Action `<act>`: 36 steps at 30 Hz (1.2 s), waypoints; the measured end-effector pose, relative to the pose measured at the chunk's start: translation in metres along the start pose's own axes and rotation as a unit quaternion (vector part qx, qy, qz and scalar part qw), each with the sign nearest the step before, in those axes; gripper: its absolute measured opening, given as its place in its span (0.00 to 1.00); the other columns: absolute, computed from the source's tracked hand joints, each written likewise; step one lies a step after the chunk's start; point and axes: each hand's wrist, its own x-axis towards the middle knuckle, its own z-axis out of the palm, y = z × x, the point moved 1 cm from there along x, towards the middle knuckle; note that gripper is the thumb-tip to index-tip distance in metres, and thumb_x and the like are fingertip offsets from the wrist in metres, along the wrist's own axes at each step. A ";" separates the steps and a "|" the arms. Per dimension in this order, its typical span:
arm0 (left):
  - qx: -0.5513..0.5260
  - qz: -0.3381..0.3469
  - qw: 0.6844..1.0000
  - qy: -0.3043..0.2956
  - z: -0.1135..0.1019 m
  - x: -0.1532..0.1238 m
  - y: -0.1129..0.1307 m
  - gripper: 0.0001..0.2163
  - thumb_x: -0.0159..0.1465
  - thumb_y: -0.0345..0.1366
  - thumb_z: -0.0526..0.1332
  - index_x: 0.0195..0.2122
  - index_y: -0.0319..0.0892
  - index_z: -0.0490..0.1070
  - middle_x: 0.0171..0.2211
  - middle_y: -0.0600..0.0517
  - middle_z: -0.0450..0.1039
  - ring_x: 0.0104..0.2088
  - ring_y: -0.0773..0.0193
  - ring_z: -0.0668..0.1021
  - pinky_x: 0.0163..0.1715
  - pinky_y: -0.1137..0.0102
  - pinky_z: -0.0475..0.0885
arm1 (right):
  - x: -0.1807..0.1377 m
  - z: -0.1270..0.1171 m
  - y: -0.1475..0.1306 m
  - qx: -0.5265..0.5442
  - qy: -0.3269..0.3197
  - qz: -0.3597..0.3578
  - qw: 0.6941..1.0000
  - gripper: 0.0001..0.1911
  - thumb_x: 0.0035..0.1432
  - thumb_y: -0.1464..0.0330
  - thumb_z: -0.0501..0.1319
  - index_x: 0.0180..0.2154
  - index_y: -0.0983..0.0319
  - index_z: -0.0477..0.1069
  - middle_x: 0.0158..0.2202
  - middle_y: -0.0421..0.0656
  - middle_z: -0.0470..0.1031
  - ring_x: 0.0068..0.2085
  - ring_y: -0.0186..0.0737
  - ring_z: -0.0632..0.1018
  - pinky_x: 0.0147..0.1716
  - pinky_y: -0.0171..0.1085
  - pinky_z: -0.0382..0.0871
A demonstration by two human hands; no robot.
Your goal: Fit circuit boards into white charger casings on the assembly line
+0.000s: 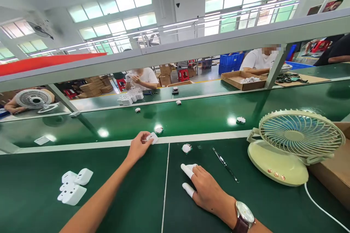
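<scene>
My left hand (140,145) reaches forward to the white strip at the far edge of the green bench (131,196) and pinches a small white plastic part (152,137). My right hand (205,189) rests flat on the bench with white finger cots on two fingers and a wristwatch (244,216) on the wrist; it holds nothing. A small white part (186,148) lies just ahead of it, and a thin dark tool (225,164) lies to its right. Several more small parts (159,129) sit on the green conveyor belt (191,116) beyond.
A cream desk fan (292,145) stands at the right, its cable trailing off, beside a cardboard box (333,171). White plug housings (73,186) lie at the left. A metal rail (175,49) crosses overhead. Other people work across the belt near boxes and a second fan (33,99).
</scene>
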 end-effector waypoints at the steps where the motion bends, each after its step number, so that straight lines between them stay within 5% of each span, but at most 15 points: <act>1: 0.014 -0.002 1.000 0.021 -0.008 0.013 -0.002 0.12 0.59 0.37 0.73 0.41 0.41 0.75 0.41 0.49 0.80 0.43 0.55 0.81 0.48 0.60 0.77 | 0.000 0.000 0.000 -0.001 -0.003 0.000 1.000 0.31 0.64 0.75 0.60 0.67 0.67 0.58 0.46 0.53 0.76 0.45 0.53 0.78 0.48 0.52 0.79; 5: 0.049 -0.024 0.997 0.058 -0.032 0.042 -0.010 0.13 0.70 0.39 0.65 0.52 0.38 0.73 0.52 0.45 0.76 0.49 0.54 0.80 0.49 0.55 0.78 | -0.001 0.002 0.002 0.003 -0.011 -0.003 1.000 0.28 0.63 0.77 0.59 0.64 0.67 0.63 0.44 0.52 0.77 0.44 0.53 0.79 0.46 0.52 0.80; 9: 0.025 -0.054 0.997 0.051 -0.041 0.042 -0.015 0.15 0.71 0.40 0.64 0.55 0.39 0.72 0.54 0.45 0.75 0.50 0.53 0.79 0.49 0.54 0.79 | -0.002 0.002 0.003 0.014 0.002 -0.004 1.000 0.30 0.63 0.77 0.58 0.66 0.66 0.61 0.46 0.52 0.77 0.45 0.53 0.79 0.48 0.51 0.80; 12: -0.034 -0.075 0.996 0.032 -0.035 0.021 -0.010 0.12 0.69 0.38 0.66 0.50 0.37 0.74 0.48 0.46 0.78 0.45 0.56 0.81 0.48 0.58 0.79 | -0.002 0.001 0.003 0.023 0.029 -0.001 0.999 0.32 0.65 0.76 0.58 0.69 0.63 0.57 0.44 0.51 0.78 0.44 0.52 0.80 0.47 0.50 0.81; 16: -0.137 -0.103 0.983 -0.068 0.001 -0.046 0.001 0.15 0.62 0.41 0.73 0.43 0.35 0.78 0.41 0.45 0.82 0.36 0.60 0.83 0.42 0.64 0.82 | 0.000 -0.003 -0.004 0.077 0.066 0.026 0.995 0.36 0.70 0.66 0.60 0.72 0.65 0.48 0.54 0.57 0.75 0.52 0.53 0.80 0.50 0.50 0.80; 17: -0.175 -0.119 0.971 -0.110 0.012 -0.066 0.005 0.17 0.59 0.43 0.74 0.43 0.35 0.79 0.39 0.44 0.82 0.34 0.60 0.83 0.39 0.66 0.82 | 0.001 -0.005 -0.007 0.093 0.073 0.035 0.992 0.38 0.70 0.63 0.61 0.73 0.65 0.47 0.56 0.58 0.73 0.54 0.54 0.79 0.52 0.51 0.80; 20: -0.363 -0.222 0.872 -0.243 0.042 -0.120 0.015 0.20 0.54 0.43 0.78 0.41 0.34 0.81 0.37 0.43 0.83 0.35 0.62 0.83 0.38 0.72 0.81 | 0.005 -0.011 -0.015 0.133 0.097 0.028 0.986 0.36 0.71 0.60 0.61 0.71 0.64 0.49 0.58 0.58 0.72 0.57 0.54 0.77 0.53 0.51 0.79; 24: -0.453 -0.278 0.792 -0.302 0.058 -0.149 0.023 0.14 0.57 0.40 0.78 0.35 0.34 0.82 0.33 0.43 0.82 0.35 0.60 0.85 0.37 0.73 0.80 | 0.010 -0.018 -0.023 0.157 0.129 -0.001 0.979 0.32 0.70 0.62 0.62 0.69 0.63 0.55 0.52 0.55 0.75 0.50 0.50 0.80 0.47 0.48 0.81; 36: -0.450 -0.278 0.774 -0.349 0.061 -0.154 0.017 0.13 0.63 0.41 0.73 0.35 0.32 0.80 0.37 0.40 0.82 0.29 0.65 0.82 0.33 0.73 0.82 | 0.008 -0.016 -0.025 0.160 0.129 0.019 0.979 0.30 0.70 0.61 0.61 0.67 0.65 0.58 0.42 0.50 0.74 0.41 0.48 0.78 0.39 0.47 0.80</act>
